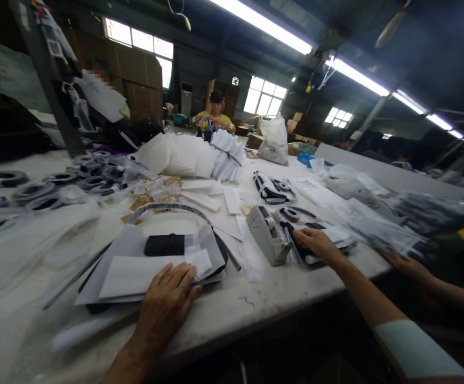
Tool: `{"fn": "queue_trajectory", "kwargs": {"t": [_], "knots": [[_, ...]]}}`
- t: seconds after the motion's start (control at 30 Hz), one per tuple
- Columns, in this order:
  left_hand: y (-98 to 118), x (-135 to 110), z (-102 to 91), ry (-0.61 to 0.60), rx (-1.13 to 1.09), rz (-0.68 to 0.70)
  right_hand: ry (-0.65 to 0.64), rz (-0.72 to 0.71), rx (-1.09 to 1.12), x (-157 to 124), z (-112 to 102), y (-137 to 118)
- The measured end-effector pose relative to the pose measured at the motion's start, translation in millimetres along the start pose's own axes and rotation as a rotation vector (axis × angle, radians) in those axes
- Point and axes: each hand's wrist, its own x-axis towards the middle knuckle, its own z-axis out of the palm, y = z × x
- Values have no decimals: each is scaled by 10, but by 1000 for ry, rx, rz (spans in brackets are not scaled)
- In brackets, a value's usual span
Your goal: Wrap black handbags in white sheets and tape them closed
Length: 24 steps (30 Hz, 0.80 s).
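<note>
My left hand point(168, 301) lies flat, fingers stretched out, on the near edge of a white sheet point(136, 274). The sheet tops a stack of grey and white flat bags point(128, 242), with a black rectangular piece point(165, 245) on the stack just beyond. A curved black band point(168, 208) arcs behind the stack. My right hand point(316, 241) reaches forward with its fingers laid out on a black part point(296, 237) next to a grey tape dispenser point(268, 234). It grips nothing that I can see.
Rolls of black band point(92, 176) lie at the back left, and white folded bags point(192, 154) are piled at the back centre. Clear packets point(376, 218) cover the right side. Another person's hand point(406, 265) rests at the right table edge. Two people work at the far end.
</note>
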Motion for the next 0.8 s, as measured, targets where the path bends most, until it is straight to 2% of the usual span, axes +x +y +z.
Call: {"fn": "queue_trajectory", "kwargs": {"t": [0.13, 0.23, 0.33, 0.5, 0.63, 0.73, 0.8], "knots": [[-11, 3, -9, -4, 48, 35, -113, 55, 103, 81, 213, 76], [-17, 5, -13, -6, 68, 47, -167, 52, 161, 133, 340, -7], [-23, 4, -13, -7, 70, 58, -190, 34, 228, 146, 378, -104], [-25, 13, -16, 9, 71, 64, -159, 23, 338, 95, 335, -194], [-17, 30, -26, 4, 86, 68, -78, 26, 419, 2, 185, -198], [-14, 31, -25, 1, 84, 73, -41, 32, 458, -144, 79, -98], [-15, 25, -18, 1, 72, 68, -43, 51, 456, -263, 89, 30]]}}
